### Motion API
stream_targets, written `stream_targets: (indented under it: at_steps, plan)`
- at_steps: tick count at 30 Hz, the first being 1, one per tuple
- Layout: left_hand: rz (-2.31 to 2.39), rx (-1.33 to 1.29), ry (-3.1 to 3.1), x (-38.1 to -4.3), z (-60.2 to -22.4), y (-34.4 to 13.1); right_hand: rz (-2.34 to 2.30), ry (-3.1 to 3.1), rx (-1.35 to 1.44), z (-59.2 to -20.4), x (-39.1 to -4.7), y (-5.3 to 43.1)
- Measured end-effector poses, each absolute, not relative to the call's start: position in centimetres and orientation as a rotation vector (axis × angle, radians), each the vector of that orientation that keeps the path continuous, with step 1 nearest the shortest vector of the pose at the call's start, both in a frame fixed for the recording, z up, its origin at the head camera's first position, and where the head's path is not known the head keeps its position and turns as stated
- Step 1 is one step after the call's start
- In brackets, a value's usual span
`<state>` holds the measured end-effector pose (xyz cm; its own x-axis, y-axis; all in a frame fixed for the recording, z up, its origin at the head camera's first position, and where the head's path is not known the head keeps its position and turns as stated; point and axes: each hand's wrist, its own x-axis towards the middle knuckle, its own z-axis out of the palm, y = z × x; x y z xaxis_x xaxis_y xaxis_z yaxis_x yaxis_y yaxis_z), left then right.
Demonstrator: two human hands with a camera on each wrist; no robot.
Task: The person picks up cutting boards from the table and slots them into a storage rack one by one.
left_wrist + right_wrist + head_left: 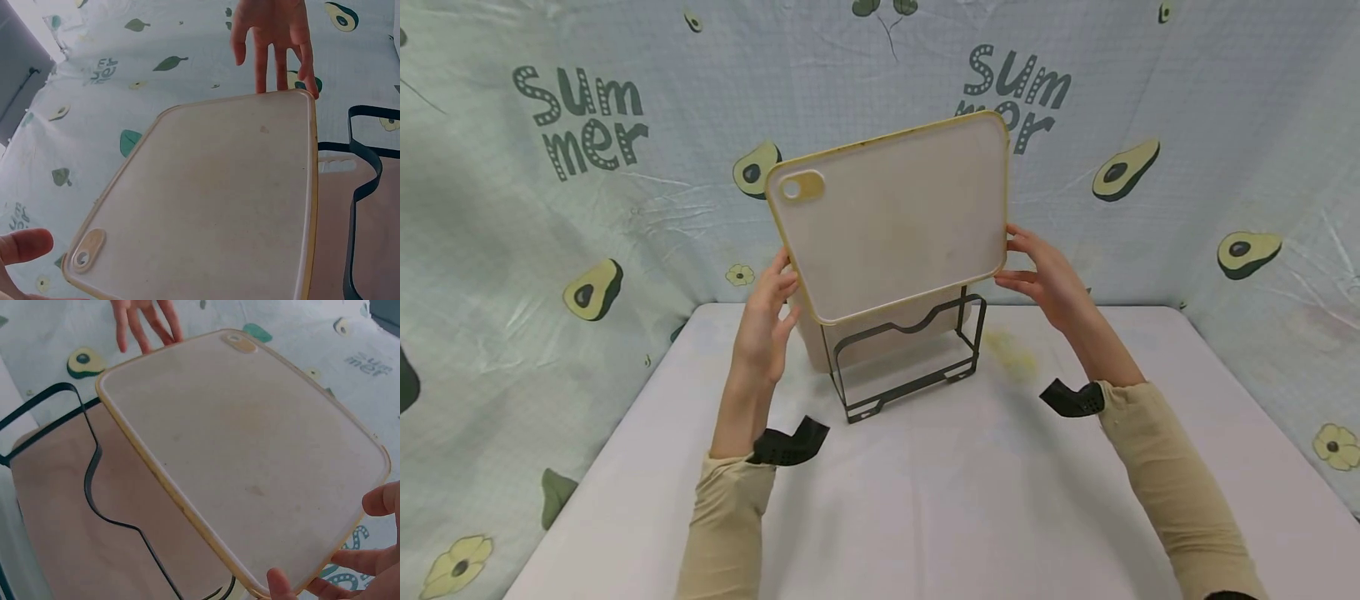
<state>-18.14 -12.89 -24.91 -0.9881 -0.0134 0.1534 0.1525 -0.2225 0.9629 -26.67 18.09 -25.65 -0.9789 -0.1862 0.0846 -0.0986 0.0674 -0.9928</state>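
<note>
A white cutting board [895, 217] with a yellow rim and a hole at one corner is up in the air, tilted, in the head view. My left hand [763, 321] presses its left edge with nearly straight fingers, the thumb apart from it. At the opposite edge, my right hand [1048, 279] touches the rim with extended fingers. The board is carried between both hands. Below it stands a dark wire rack [913, 392], partly covered by the board. A second, beige-pink board [56, 487] sits in that rack, largely hidden in the head view.
The white tabletop [955, 508] spreads in front of the rack, with a yellowish stain [1011, 354] to the right. A patterned cloth [700, 108] with avocados and lettering hangs behind and at both sides.
</note>
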Motion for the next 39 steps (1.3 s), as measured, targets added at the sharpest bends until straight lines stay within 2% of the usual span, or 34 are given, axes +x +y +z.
stream_targets:
  at_steps: [14,39]
  plan:
    - [-2.418,-0.232,-1.828,-19.8,-26.0,-13.6,-2.045,2.131,-0.382,-27.1,-29.6,17.5]
    - [-2.386,-0.192,-2.017,-19.4,-27.5,-13.8,-1.936,2.051,-0.374,-30.8,-30.1,18.1]
